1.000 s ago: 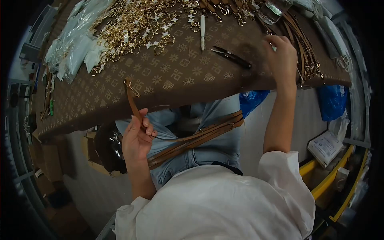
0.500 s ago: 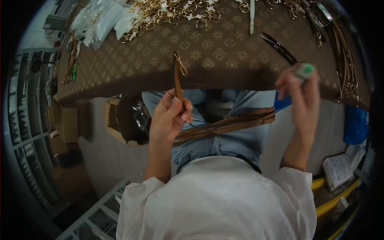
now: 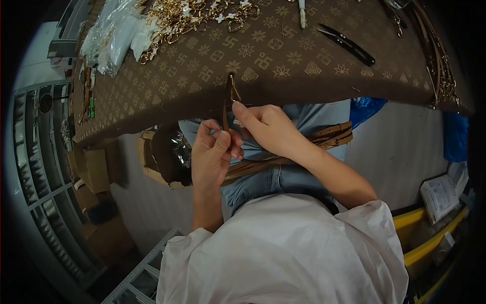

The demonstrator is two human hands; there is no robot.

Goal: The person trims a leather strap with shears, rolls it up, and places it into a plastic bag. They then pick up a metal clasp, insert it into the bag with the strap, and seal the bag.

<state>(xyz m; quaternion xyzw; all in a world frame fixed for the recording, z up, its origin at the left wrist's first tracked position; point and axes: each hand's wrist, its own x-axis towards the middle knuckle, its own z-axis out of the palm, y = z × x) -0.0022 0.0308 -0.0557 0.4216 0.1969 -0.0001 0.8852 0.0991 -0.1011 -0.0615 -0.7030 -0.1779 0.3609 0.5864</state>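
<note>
My left hand (image 3: 212, 152) pinches a narrow brown leather strap (image 3: 226, 117) between thumb and fingers, just off the table's front edge. The strap points upward, and a gold metal clasp (image 3: 235, 93) hangs near its top end. My right hand (image 3: 271, 126) is closed beside the strap, its thumb tip just below the clasp. A small pale bit shows under that thumb; most of what this hand holds is hidden. Several brown leather straps (image 3: 331, 137) lie across my lap below both hands.
On the patterned brown tablecloth (image 3: 283, 71) lie black thread snips (image 3: 349, 46), a white pen-like tool (image 3: 302, 15), a heap of gold hardware (image 3: 202, 17) and clear plastic bags (image 3: 114, 40). Straps with clasps (image 3: 438, 61) hang over the right edge. A cardboard box (image 3: 148, 159) stands lower left.
My right hand has swung left from over the snips to the strap, bringing a small round thing with a green centre. The snips now lie uncovered. My left hand keeps the strap.
</note>
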